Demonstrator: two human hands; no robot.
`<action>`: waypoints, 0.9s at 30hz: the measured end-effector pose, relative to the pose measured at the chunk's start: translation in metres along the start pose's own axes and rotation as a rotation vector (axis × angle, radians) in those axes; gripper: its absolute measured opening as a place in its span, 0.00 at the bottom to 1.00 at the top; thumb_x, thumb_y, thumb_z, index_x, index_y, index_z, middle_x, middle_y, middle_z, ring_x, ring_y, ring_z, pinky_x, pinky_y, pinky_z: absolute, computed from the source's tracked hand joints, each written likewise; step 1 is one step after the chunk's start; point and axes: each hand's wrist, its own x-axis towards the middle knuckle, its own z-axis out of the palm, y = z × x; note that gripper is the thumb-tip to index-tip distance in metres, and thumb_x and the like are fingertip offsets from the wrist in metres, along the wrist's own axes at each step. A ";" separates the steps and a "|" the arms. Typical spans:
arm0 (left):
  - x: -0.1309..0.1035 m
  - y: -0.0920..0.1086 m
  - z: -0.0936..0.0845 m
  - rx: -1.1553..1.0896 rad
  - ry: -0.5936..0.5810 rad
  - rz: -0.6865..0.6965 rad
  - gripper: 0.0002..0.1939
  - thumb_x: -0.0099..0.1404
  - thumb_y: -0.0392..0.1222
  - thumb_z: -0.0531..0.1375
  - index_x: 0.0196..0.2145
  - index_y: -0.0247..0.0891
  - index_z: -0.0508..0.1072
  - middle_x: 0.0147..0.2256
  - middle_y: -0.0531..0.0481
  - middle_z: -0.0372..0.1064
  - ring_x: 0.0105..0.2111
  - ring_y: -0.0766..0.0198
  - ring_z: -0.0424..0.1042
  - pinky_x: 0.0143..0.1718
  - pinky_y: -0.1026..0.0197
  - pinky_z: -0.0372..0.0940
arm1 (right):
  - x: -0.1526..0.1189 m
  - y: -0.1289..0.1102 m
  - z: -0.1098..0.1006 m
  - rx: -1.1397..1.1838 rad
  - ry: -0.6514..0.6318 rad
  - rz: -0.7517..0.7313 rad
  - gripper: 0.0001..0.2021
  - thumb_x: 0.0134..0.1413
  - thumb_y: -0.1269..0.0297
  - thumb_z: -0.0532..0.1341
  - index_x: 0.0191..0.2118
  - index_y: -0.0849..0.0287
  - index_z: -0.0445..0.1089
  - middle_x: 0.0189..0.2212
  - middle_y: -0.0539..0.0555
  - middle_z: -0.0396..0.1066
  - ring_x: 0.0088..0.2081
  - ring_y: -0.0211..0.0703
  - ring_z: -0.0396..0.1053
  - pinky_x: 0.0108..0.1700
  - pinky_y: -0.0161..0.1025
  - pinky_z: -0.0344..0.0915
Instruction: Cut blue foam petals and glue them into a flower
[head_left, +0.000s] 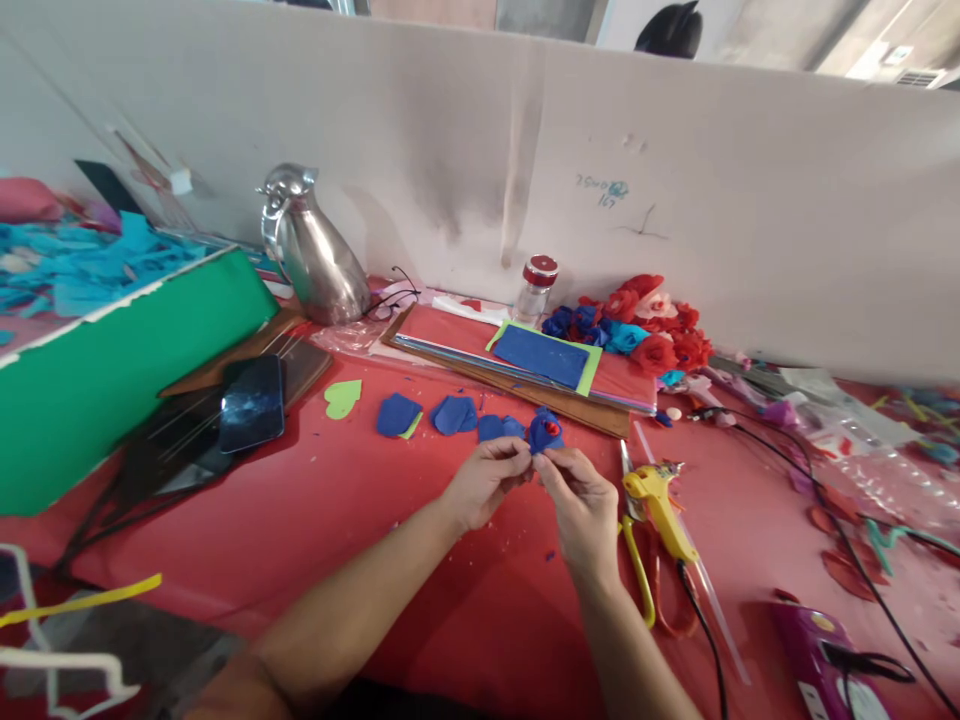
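Between my two hands is a blue paper flower (543,430) with a red spot at its centre, held a little above the red table. My left hand (487,482) pinches its base from the left. From the right, the thumb and fingers of my right hand (579,500) close on the same base. Just behind the hands lie several blue petals, among them a petal pile (454,414) and a petal (397,414) with a green edge beneath it. Further left is a light green heart-shaped piece (343,399).
A yellow glue gun (661,508) and scissors (636,565) lie right of my hands. Behind stand a steel jug (315,250), a red-lidded jar (535,288) and a heap of paper flowers (652,325). A phone (253,402) and a green box (135,375) are at the left.
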 end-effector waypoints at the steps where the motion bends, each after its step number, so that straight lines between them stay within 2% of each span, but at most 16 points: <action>1: 0.000 0.000 0.000 -0.023 -0.007 -0.023 0.19 0.44 0.52 0.70 0.20 0.35 0.68 0.20 0.55 0.61 0.24 0.70 0.58 0.30 0.63 0.51 | 0.000 0.001 0.000 0.051 -0.011 0.015 0.03 0.48 0.63 0.66 0.28 0.56 0.75 0.26 0.50 0.70 0.30 0.39 0.66 0.35 0.38 0.65; 5: 0.001 0.001 -0.001 -0.028 -0.032 -0.047 0.19 0.44 0.51 0.70 0.20 0.34 0.69 0.21 0.54 0.63 0.24 0.70 0.59 0.31 0.63 0.52 | 0.001 0.004 0.000 0.203 -0.021 0.057 0.02 0.47 0.65 0.67 0.27 0.55 0.74 0.26 0.48 0.69 0.29 0.37 0.65 0.33 0.36 0.64; 9: 0.001 0.005 -0.004 0.065 -0.047 0.010 0.19 0.45 0.52 0.70 0.19 0.35 0.69 0.20 0.55 0.63 0.24 0.70 0.58 0.30 0.63 0.52 | 0.003 0.005 0.000 0.225 -0.032 0.095 0.03 0.45 0.64 0.68 0.26 0.56 0.74 0.24 0.48 0.68 0.29 0.38 0.64 0.34 0.37 0.64; 16: 0.002 0.005 -0.008 -0.016 -0.112 -0.094 0.18 0.41 0.49 0.72 0.19 0.34 0.70 0.20 0.55 0.64 0.24 0.71 0.60 0.31 0.63 0.54 | 0.005 0.002 0.002 0.462 -0.116 0.343 0.09 0.36 0.60 0.72 0.24 0.56 0.74 0.22 0.48 0.67 0.25 0.36 0.63 0.32 0.37 0.64; 18: 0.002 0.004 -0.007 -0.014 -0.092 -0.081 0.17 0.42 0.48 0.71 0.20 0.34 0.70 0.21 0.54 0.64 0.24 0.70 0.61 0.32 0.63 0.55 | 0.006 0.001 0.003 0.454 -0.103 0.332 0.09 0.38 0.59 0.71 0.25 0.57 0.74 0.23 0.48 0.67 0.25 0.35 0.62 0.31 0.36 0.63; 23: 0.002 0.005 -0.004 0.122 -0.066 0.024 0.17 0.49 0.50 0.68 0.20 0.35 0.70 0.21 0.53 0.64 0.26 0.68 0.62 0.35 0.62 0.56 | 0.005 0.005 0.005 0.290 -0.057 0.189 0.07 0.48 0.60 0.66 0.27 0.58 0.73 0.23 0.48 0.66 0.27 0.36 0.62 0.32 0.35 0.62; 27: 0.002 0.005 -0.003 0.168 -0.067 0.058 0.16 0.50 0.51 0.66 0.22 0.35 0.71 0.22 0.53 0.64 0.27 0.67 0.62 0.36 0.61 0.57 | 0.005 0.008 0.005 0.262 -0.049 0.173 0.07 0.49 0.60 0.65 0.28 0.58 0.72 0.23 0.48 0.66 0.27 0.36 0.62 0.32 0.35 0.62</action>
